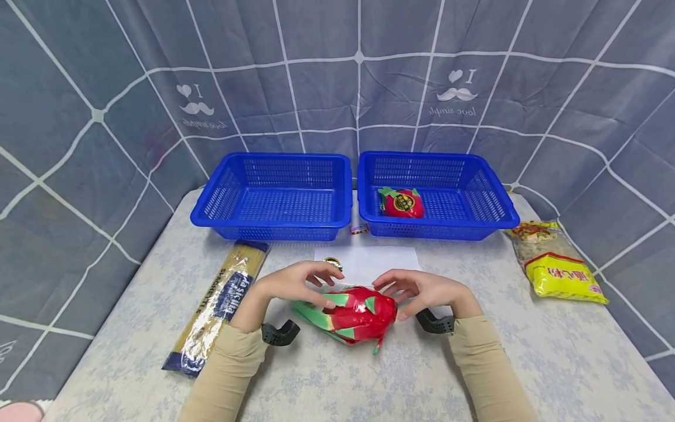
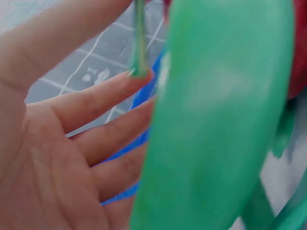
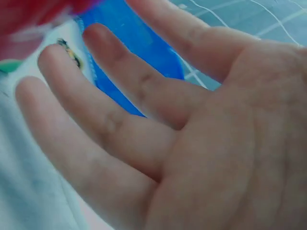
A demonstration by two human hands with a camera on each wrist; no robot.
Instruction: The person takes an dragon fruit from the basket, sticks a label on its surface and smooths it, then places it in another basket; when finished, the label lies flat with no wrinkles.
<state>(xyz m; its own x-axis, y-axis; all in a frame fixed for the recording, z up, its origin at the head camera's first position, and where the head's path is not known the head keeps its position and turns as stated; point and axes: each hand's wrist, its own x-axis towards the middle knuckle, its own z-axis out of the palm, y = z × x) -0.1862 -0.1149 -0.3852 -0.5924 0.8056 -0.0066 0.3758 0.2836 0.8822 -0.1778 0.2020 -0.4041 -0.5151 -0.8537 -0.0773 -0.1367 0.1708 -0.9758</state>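
Observation:
A big glossy red dragon fruit [image 1: 364, 316] with long green leaf tips lies on the table between my hands. My left hand [image 1: 300, 283] is over its leafy end, the thumb at a green leaf. In the left wrist view a broad green leaf [image 2: 216, 115] covers part of the spread fingers [image 2: 110, 134]. At the fruit's red end, my right hand [image 1: 427, 290] has loosely bent fingers [image 1: 392, 278]. The right wrist view shows those fingers extended, the red skin [image 3: 43, 17] at the upper left. Whether the right fingertips touch the fruit is unclear.
Two blue baskets [image 1: 271, 224] stand at the back; the right basket [image 1: 437, 224] holds a smaller red fruit [image 1: 403, 203] with a label. A spaghetti pack [image 1: 218, 305] lies left, a yellow food bag [image 1: 564, 276] right. Behind the fruit lies a white sheet [image 1: 379, 258].

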